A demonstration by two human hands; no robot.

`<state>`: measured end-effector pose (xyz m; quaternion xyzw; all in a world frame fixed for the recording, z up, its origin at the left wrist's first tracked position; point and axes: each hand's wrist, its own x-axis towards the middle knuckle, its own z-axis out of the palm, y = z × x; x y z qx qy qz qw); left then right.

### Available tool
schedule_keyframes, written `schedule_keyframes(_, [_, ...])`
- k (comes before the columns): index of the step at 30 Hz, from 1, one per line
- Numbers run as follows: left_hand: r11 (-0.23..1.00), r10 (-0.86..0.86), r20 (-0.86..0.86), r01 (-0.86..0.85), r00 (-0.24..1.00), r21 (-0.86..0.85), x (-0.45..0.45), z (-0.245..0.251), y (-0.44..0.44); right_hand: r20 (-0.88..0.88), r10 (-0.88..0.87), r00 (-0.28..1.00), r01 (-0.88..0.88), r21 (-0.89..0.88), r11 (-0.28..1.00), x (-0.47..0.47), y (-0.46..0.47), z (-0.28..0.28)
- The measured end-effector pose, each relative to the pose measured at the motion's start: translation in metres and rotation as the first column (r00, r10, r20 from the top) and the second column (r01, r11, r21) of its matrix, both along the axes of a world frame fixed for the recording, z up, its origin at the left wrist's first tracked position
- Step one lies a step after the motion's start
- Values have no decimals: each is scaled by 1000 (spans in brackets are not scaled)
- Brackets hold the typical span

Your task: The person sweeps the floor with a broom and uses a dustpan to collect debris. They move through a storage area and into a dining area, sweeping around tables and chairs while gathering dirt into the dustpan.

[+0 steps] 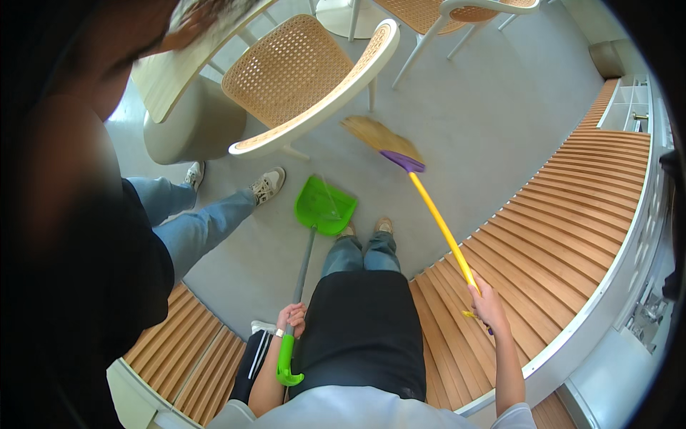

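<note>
My left hand (292, 317) is closed around the grey pole of a long-handled dustpan, just above its green hooked grip. The green dustpan (313, 202) is in front of my feet; a thin, clear strip seems to lie in its pan, too faint to name. In my right hand (490, 308) is the yellow handle (438, 219) of a broom. Its purple collar (403, 160) and straw-coloured bristles (383, 135) are out ahead over the grey floor, to the right of the dustpan. The bristles look blurred.
A white-framed cane chair (292, 69) stands ahead, beside a pale table (161, 86) and a rounded beige pedestal (193, 120). Another person's shoe (268, 185) is left of the dustpan. A slatted wooden counter front (557, 214) curves along my right. More chairs (423, 16) stand farther off.
</note>
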<state>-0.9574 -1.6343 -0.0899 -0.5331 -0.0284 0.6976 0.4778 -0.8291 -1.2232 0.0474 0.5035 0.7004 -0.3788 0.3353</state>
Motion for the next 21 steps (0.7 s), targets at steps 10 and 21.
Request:
schedule_keyframes(10, [996,-5,66,11,998,-83,3,7,1,-311,632,710,-525,365,769,-168,1,-187])
schedule_keyframes(21, [997,-72,-20,71,997,-37,12,0,-7,-18,701,713,-605,490,628,-239,-53,-290])
